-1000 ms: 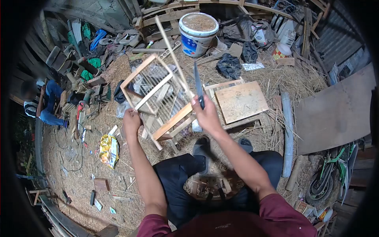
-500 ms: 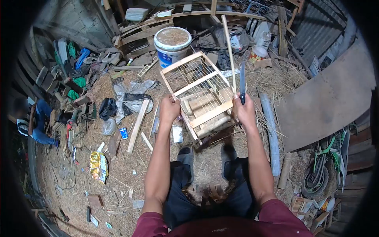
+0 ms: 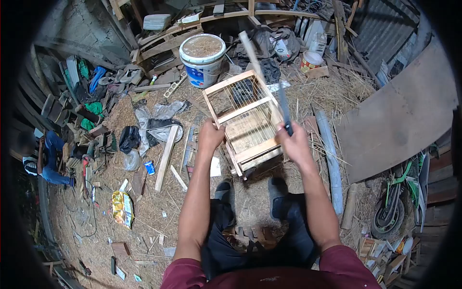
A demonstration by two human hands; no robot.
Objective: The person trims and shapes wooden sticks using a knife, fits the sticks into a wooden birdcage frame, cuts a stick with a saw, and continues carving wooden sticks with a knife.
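Observation:
A wooden cage with thin rods [image 3: 250,103], like a birdcage, is tilted in front of me above the ground. My left hand [image 3: 211,137] is closed on the rail at its left side. My right hand [image 3: 294,140] is at the cage's right front corner, closed round the dark handle of a knife [image 3: 284,107] whose blade points up. A pale wooden stick [image 3: 249,50], blurred by motion, rises beyond the cage's right side. Its lower end runs toward my right hand, but I cannot make out whether the fingers hold it.
Behind the cage stands a white and blue bucket [image 3: 202,58]. A grey pipe [image 3: 329,161] and a large brown board [image 3: 399,115] are to the right, near a green motorbike [image 3: 397,197]. Wood strips [image 3: 167,158] and plastic litter the ground. A seated person [image 3: 50,159] is far left.
The knife and stick have swung left, and my right hand has moved slightly down and left. The cage has turned a little, with my left hand still on its rail.

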